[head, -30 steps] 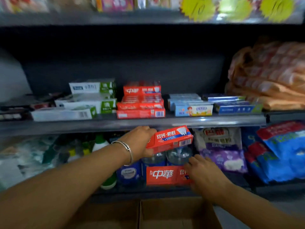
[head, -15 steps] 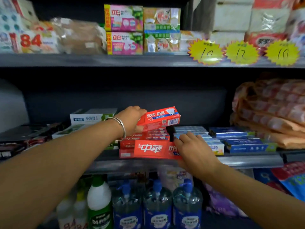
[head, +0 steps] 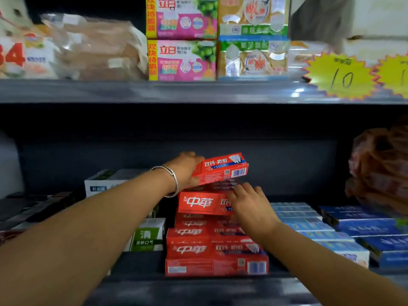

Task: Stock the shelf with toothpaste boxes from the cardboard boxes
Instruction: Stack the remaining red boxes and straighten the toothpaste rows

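Note:
My left hand [head: 186,168] grips one end of a red toothpaste box [head: 223,170] and holds it tilted just above a stack of red toothpaste boxes [head: 212,246] on the middle shelf [head: 198,288]. My right hand [head: 251,205] holds the right end of a second red box [head: 198,203], which lies on top of that stack. The fingers of my right hand curl over the box's end. No cardboard box is in view.
White-and-green toothpaste boxes [head: 145,235] stand left of the red stack, blue boxes [head: 320,228] to its right. An orange wrapped bundle [head: 379,173] fills the far right. The upper shelf [head: 154,91] carries soap packs and yellow price stars [head: 340,76].
Both hands rose from below the shelf edge to the red stack, each carrying a red box. The right-hand box now lies on the stack's top. The view moved closer and upward.

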Motion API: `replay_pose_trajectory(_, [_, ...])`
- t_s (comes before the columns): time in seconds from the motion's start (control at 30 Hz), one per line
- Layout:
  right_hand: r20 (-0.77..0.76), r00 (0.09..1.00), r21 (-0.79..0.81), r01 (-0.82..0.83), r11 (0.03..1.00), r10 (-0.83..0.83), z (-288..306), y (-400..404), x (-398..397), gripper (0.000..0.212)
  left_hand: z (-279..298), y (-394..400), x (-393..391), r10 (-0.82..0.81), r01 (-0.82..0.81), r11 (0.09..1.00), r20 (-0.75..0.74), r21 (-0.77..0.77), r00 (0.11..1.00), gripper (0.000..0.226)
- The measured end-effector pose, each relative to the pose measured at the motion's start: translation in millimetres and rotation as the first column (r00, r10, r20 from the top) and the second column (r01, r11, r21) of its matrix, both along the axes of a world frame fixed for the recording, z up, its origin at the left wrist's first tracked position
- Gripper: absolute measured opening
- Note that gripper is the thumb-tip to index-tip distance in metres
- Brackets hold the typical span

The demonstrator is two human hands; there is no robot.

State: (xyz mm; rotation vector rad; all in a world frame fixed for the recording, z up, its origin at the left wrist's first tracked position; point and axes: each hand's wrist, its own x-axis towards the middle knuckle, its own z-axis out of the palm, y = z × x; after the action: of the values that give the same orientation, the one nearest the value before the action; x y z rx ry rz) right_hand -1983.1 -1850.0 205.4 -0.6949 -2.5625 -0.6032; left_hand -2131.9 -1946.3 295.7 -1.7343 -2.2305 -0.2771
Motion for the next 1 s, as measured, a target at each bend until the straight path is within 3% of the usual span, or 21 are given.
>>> replay_pose_trajectory(0.13, [0.047, 0.999, -0.006, 0.023, 1.0, -0.023, -1.9, 22.9, -23.2, 0.052, -3.1, 18.4, -23.1, 0.006, -0.006, 1.0, 0.01, 0.004, 1.0, 0.059])
replay_pose_trajectory(0.23, [0.062, 0.996, -0.044, -0.061, 0.997, 0.064, -9.3, 37.9, -34.2, 0.062, -8.3, 29.0, -38.4, 0.004, -0.004, 1.0, 0.025, 0.005, 1.0, 0.061])
replay_pose_trajectory(0.5, [-0.002, 0.988, -0.089, -0.154, 0.984, 0.154, -15.9, 48.0, -33.9, 0.062, -21.6, 44.6, -57.4, -0.022, 0.021, 1.0, 0.044, 0.007, 0.999, 0.056])
replay_pose_trajectory(0.63, [-0.023, 0.995, -0.003, -0.099, 0.995, 0.099, -19.1, 49.1, -40.2, 0.056, -24.9, 43.2, -59.2, -0.02, 0.02, 1.0, 0.036, 0.012, 0.999, 0.058])
replay_pose_trajectory(0.73, [0.002, 0.995, -0.037, -0.099, 0.994, 0.099, -18.8, 42.1, -45.9, 0.044, -24.5, 40.6, -58.7, -0.023, 0.023, 1.0, 0.034, 0.009, 0.999, 0.058])
replay_pose_trajectory(1.0, [0.038, 0.998, -0.014, -0.055, 0.998, 0.055, -16.9, 40.1, -50.6, 0.046, -26.7, 36.8, -55.6, -0.031, 0.031, 1.0, 0.041, 0.0, 0.999, 0.059])
